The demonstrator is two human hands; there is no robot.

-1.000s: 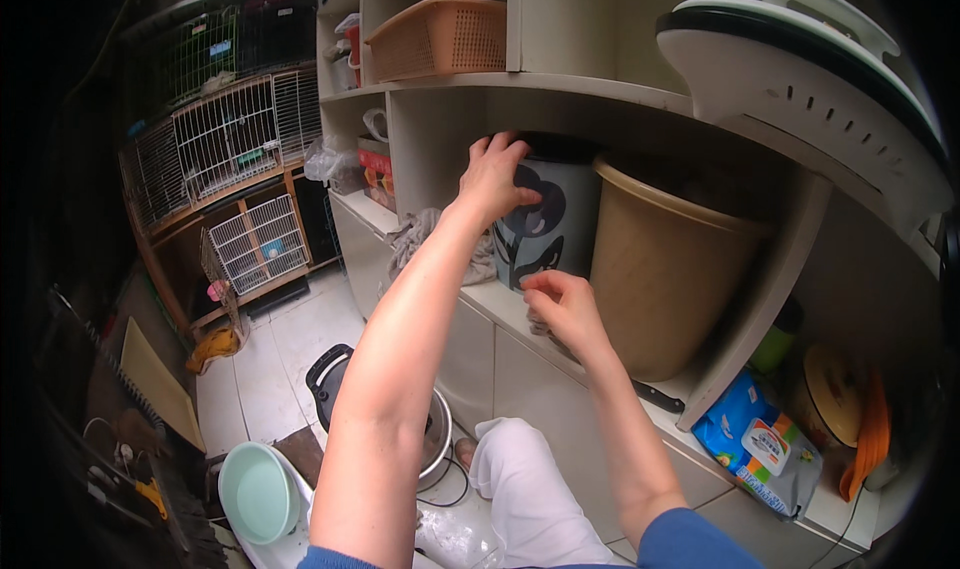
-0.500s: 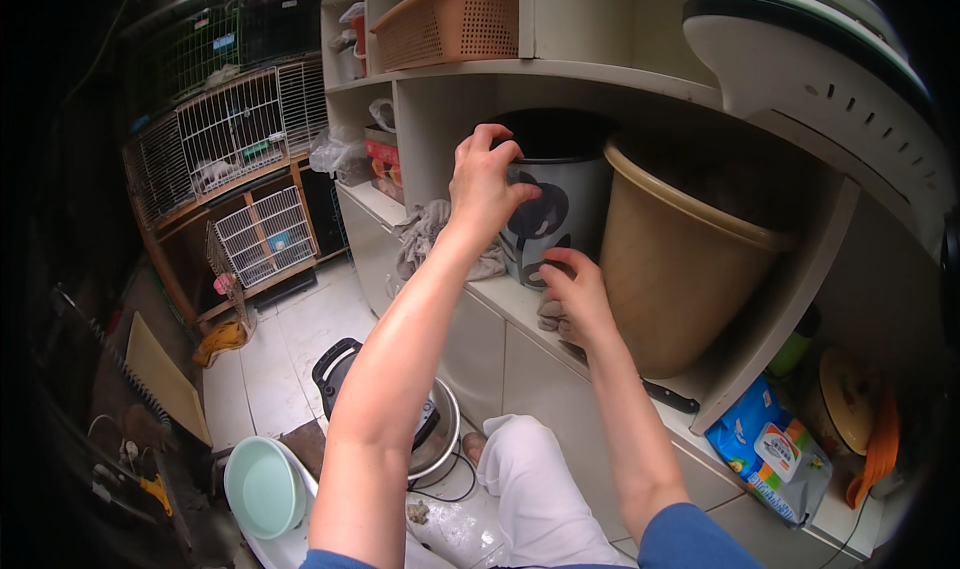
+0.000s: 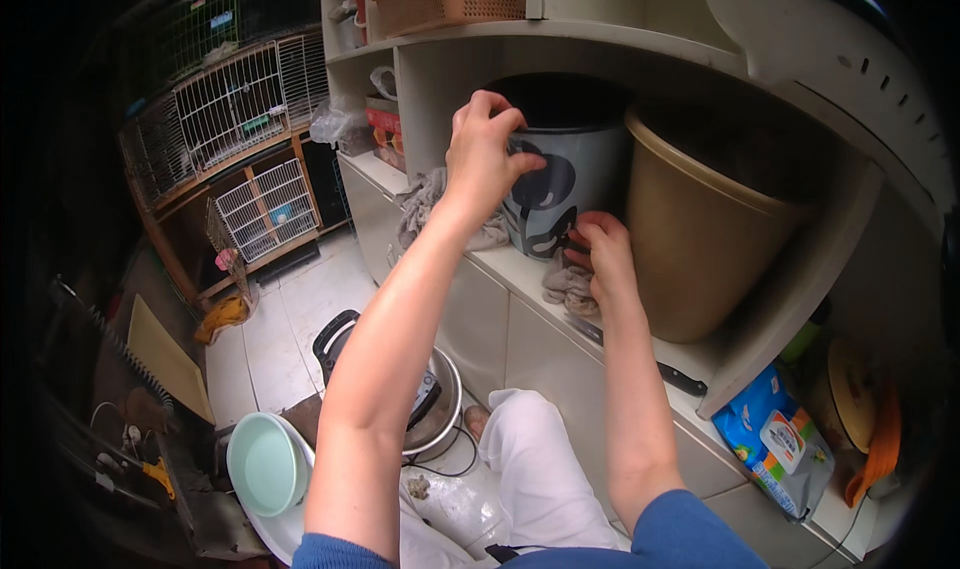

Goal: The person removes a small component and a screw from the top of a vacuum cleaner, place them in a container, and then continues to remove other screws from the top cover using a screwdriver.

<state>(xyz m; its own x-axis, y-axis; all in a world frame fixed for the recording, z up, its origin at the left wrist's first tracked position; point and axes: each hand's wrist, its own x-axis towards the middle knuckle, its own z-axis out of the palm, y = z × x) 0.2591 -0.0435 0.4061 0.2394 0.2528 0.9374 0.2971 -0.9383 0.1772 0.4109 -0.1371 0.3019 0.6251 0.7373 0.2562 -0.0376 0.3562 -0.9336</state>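
Note:
A grey bin [image 3: 540, 174] with a dark leaf-like pattern and black rim stands in the middle shelf. My left hand [image 3: 485, 154] grips its upper front left, fingers bent over the rim. My right hand [image 3: 600, 254] has curled fingers at the bin's lower right, partly hidden. A taller tan bucket [image 3: 710, 239] stands to its right. Grey cloths lie at the front of the shelf, one crumpled left of the bin [image 3: 425, 204], another [image 3: 570, 291] below my right hand.
A knife [image 3: 680, 377] lies on the shelf edge. A wet-wipe pack [image 3: 760, 429] is lower right, a white appliance [image 3: 820, 49] upper right. Below are a metal pot [image 3: 440, 389], a mint basin [image 3: 262, 459] and a cord. Wire cages [image 3: 230, 104] stand back left.
The whole scene has shifted upward in view. My right hand has moved a little right along the bin's bottom. My left hand stays at the rim.

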